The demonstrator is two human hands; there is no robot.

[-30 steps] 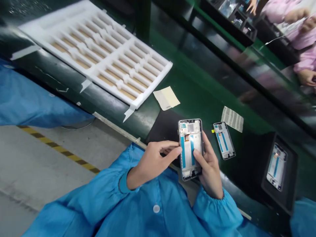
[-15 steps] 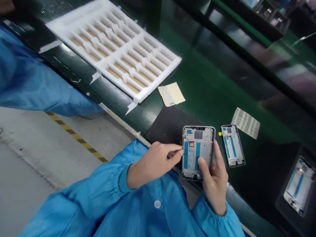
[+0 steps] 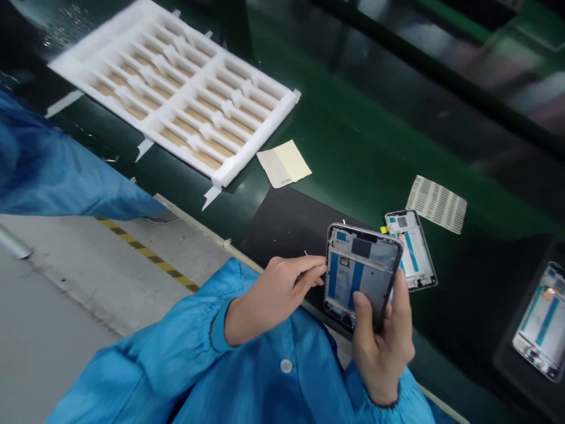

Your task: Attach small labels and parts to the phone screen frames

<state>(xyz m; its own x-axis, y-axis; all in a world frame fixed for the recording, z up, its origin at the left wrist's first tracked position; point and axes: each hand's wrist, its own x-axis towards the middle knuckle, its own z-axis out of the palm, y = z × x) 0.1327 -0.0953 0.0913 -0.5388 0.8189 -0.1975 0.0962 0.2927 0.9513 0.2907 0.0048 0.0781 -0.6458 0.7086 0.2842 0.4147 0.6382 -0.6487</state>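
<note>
My right hand [image 3: 383, 347] grips a phone frame [image 3: 359, 271] with blue strips inside, held tilted above the bench edge. My left hand [image 3: 278, 288] is closed in a pinch at the frame's left edge; whatever it pinches is too small to make out. Both arms wear blue sleeves. A second phone frame [image 3: 412, 250] lies flat on the green conveyor just right of the held one.
A white foam tray [image 3: 260, 126] with slots sits at the upper left. A yellowish paper piece [image 3: 285, 163] and a striped sheet [image 3: 436, 203] lie on the green belt [image 3: 353, 135]. A black jig holding another frame [image 3: 541, 321] is at the right. Another person's blue sleeve [image 3: 53, 176] is at left.
The held frame has tilted away, its top leaning back. My right hand shifted lower and right; my left hand stays pinched at the frame's left edge.
</note>
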